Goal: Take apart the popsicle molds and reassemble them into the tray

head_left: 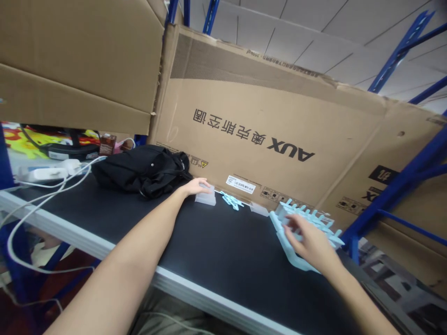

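My left hand (197,186) reaches to the back of the black tabletop, its fingers closed at the upper edge of a small clear plastic box (206,199). Just right of that box is a loose pile of small light-blue plastic pieces (231,200). Over a light-blue plastic rack (293,258) with rows of upright pegs, my right hand (307,237) is held with curled fingers. A gap shows between thumb and forefinger, and I see nothing in it. My right hand hides part of the rack.
A second clear plastic tray (259,209) lies between the pieces and the rack. A black cloth bag (143,170) lies at the left, near white cables and a power strip (47,174). A large cardboard sheet (244,107) stands behind; blue shelf posts (394,58) flank it.
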Motion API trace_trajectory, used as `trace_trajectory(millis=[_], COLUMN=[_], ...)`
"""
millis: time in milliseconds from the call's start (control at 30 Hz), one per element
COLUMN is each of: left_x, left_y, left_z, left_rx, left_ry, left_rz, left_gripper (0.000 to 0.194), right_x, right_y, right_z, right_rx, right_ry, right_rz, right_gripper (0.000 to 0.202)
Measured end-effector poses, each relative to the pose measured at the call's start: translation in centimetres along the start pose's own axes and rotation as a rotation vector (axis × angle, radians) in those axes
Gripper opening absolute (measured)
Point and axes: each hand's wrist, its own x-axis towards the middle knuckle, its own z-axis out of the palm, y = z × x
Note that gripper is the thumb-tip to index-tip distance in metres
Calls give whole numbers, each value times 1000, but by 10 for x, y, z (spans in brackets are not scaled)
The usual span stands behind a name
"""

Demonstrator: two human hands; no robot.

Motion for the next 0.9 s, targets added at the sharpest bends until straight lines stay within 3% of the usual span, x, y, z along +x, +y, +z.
trace_trajectory(millis=[100,233,333,467,600,667,900], left_x=[2,3,4,6,7,7,5], left_y=[-6,-12,-15,-19,-20,-19,-18], left_z=[0,0,-1,-2,-1,-1,-2], left_rx=[-50,-131,-194,-253,-287,-296,-303], left_ry=[56,119,154,208,234,239,255], left_rz=[8,25,39,31,10,4,-8], left_gripper=[38,34,31,29,28,29,30], right_x=[-56,-86,-85,-82,-85,-85,-66], right_y=[48,104,126,135,133,128,107], right_z=[-10,7,22,24,17,16,17], right_rx=[59,211,272,223,200,239,53], right_ry=[296,262,179,13,152,162,-107], right_rz=[341,694,771,646,707,740,709], right_gripper=[47,65,69,59,63,67,55])
